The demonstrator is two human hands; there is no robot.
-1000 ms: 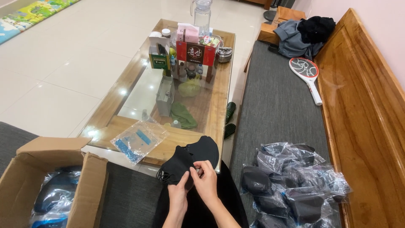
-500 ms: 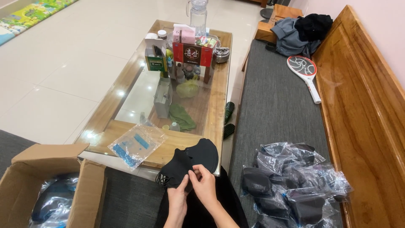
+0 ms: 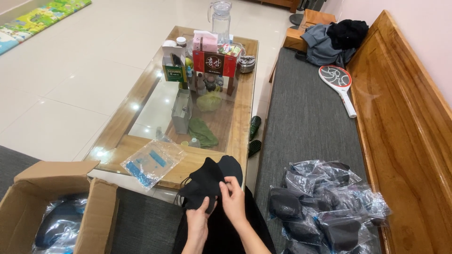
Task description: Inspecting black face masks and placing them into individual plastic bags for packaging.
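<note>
Both hands held a black fabric piece [image 3: 209, 181] above the lap, just off the near edge of the coffee table [image 3: 245, 127]. Left hand [image 3: 197, 220] gripped its lower edge from beneath, fingers closed on the cloth. Right hand [image 3: 233, 197] pinched the fabric's right side between thumb and fingertips. On the table's near edge lay a flat clear bag [image 3: 151, 162] with blue print. At the far end stood a red carton [image 3: 214, 62], a pink tissue box [image 3: 205, 42] above it, and a green box [image 3: 174, 73] to the left. A pile of clear-bagged black items [image 3: 325, 211] lay on the grey bench cushion [image 3: 306, 122], right. Open cardboard box [image 3: 47, 207], lower left, held similar bags.
</note>
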